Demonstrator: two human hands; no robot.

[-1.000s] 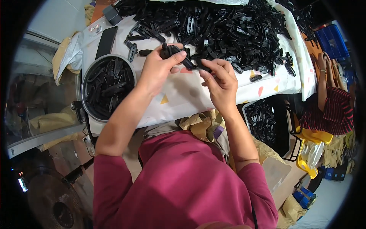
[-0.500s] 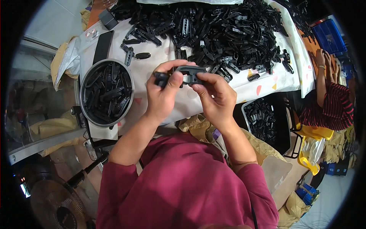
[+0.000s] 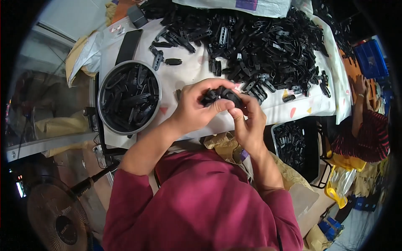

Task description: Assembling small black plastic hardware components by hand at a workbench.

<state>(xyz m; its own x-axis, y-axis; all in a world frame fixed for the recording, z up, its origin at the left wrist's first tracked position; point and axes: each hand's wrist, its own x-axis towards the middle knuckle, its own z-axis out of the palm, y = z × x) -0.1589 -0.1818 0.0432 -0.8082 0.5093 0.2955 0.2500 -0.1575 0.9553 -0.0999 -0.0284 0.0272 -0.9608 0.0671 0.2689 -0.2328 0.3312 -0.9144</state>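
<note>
Above the near edge of the table, both hands are closed together around a small black plastic part (image 3: pixel 230 96). My left hand (image 3: pixel 196 104) wraps its fingers around the left end, its thumb across the front, and more dark plastic shows in its palm. The thumb and fingers of my right hand (image 3: pixel 252 121) pinch the right end. Much of the part is hidden by fingers, so its exact kind cannot be made out. Beyond the hands lies a large heap of similar black plastic parts (image 3: pixel 272 46) on the patterned white cloth (image 3: pixel 184 71).
A round metal basin (image 3: pixel 100 113) full of black parts stands at the left, near a flat black slab (image 3: pixel 129 46). Below the table's right edge sits a black crate (image 3: pixel 310 154) with more parts. A fan (image 3: pixel 63 217) stands lower left; another person's arm (image 3: pixel 358 108) is far right.
The black part has turned in my fingers and is now more enclosed by both hands. My hands have come closer together. The whole view has shifted, with the table scene appearing farther right.
</note>
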